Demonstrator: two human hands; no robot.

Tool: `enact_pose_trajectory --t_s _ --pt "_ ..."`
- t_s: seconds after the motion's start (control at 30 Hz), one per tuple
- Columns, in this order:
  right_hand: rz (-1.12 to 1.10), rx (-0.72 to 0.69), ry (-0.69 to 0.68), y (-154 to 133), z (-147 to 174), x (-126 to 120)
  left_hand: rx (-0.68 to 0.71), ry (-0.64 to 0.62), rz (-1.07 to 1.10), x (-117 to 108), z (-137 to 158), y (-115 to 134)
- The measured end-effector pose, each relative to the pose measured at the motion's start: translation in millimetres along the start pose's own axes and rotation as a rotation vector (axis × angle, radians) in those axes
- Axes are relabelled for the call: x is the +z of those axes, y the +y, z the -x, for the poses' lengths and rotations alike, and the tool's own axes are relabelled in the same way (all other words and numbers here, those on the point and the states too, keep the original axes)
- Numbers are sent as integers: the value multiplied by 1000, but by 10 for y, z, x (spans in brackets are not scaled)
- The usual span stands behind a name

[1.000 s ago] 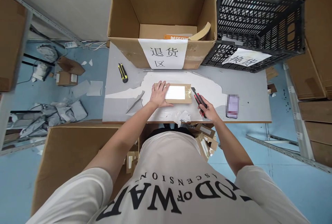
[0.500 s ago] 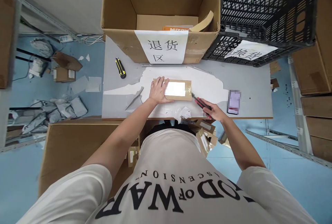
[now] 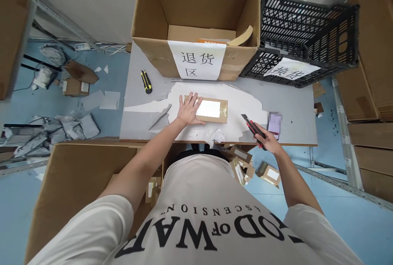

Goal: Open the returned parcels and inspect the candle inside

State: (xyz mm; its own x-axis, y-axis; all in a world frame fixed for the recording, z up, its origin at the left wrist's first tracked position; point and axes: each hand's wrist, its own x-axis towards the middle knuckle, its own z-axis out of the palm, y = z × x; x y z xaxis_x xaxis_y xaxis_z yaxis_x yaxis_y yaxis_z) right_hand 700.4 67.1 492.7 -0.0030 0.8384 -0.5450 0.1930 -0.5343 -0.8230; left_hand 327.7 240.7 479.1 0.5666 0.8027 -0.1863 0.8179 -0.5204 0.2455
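A small brown cardboard box [image 3: 223, 113] with a white label and clear tape at its right end lies flat on the grey table [image 3: 294, 105]. My left hand [image 3: 189, 111] rests on the left end of this box, its fingers spread. In my right hand [image 3: 267, 138] is a red and black utility knife [image 3: 254, 127], fingers wrapped round the handle. Its blade points up and left, apart from the box. Beneath the box spreads a torn white sheet [image 3: 242, 97], with a crumpled bit of plastic [image 3: 216, 136] near the table's front edge.
A large open carton [image 3: 153, 58] stands at the back of the table, beside a black plastic crate [image 3: 310, 31]. A yellow and black utility knife [image 3: 146, 82] lies at left, a phone [image 3: 274, 125] at right. Another big carton [image 3: 76, 183] stands below left.
My right hand has drawn the knife away from the box's right end, to the right and slightly toward me. My left hand stays on the box. The view has shifted slightly.
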Motion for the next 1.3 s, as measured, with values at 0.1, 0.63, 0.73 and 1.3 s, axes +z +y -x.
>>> enact_pose_trajectory --t_s 0.1,0.63,0.73,1.3 --pt "-10 -35 34 -13 -38 31 39 27 -3 24 73 10" --pt "721 -54 427 341 -756 550 -46 51 39 306 728 404" --pt "732 83 532 581 -873 681 -62 55 47 297 689 412" --pt "1111 -707 106 -957 -1276 1179 -100 -28 39 277 634 431"
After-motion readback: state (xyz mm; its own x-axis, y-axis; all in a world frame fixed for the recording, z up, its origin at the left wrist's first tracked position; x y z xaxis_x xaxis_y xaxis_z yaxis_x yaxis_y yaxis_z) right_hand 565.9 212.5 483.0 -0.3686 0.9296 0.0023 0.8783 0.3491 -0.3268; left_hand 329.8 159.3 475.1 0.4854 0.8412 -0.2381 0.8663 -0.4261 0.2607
